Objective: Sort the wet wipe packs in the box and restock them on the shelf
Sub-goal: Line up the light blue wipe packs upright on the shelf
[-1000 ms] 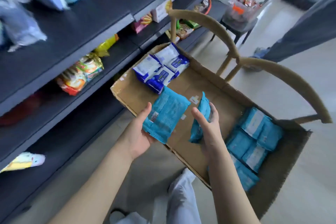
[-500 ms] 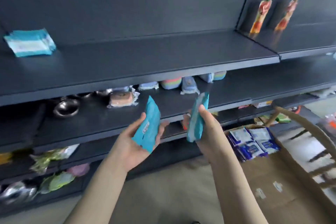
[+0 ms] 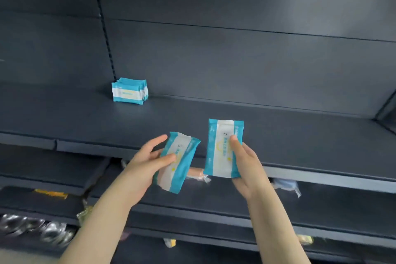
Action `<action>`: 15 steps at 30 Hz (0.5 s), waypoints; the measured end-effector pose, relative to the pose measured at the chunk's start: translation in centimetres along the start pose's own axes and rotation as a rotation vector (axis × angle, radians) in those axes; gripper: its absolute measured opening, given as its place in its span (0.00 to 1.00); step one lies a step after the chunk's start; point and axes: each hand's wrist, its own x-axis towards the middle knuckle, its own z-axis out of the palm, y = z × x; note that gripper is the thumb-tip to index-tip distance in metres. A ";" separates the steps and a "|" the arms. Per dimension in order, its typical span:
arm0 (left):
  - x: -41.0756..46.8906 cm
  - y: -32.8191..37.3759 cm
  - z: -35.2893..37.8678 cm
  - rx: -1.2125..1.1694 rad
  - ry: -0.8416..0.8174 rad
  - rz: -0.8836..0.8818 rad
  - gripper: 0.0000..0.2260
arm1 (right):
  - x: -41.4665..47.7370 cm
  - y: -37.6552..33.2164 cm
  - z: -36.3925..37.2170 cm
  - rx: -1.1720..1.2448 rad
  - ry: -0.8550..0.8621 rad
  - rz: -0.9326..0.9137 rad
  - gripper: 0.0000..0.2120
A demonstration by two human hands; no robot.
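The left hand point(image 3: 147, 162) grips a teal-and-white pack point(image 3: 179, 162), tilted, thumb across its face. The right hand point(image 3: 246, 165) holds a second pack point(image 3: 222, 148) upright, thumb on its front, just before the shelf point(image 3: 278, 126). A row of like packs point(image 3: 129, 90) stands farther back on the shelf, at the left.

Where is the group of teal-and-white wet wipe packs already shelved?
Head view, left of centre: the teal-and-white wet wipe packs stand in a row at the back of the dark metal shelf, beside the slotted upright strip.
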 end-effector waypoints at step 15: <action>9.6 2.4 -8.9 -0.190 0.357 0.084 0.22 | 14.4 0.8 10.4 -0.147 -0.283 0.077 0.18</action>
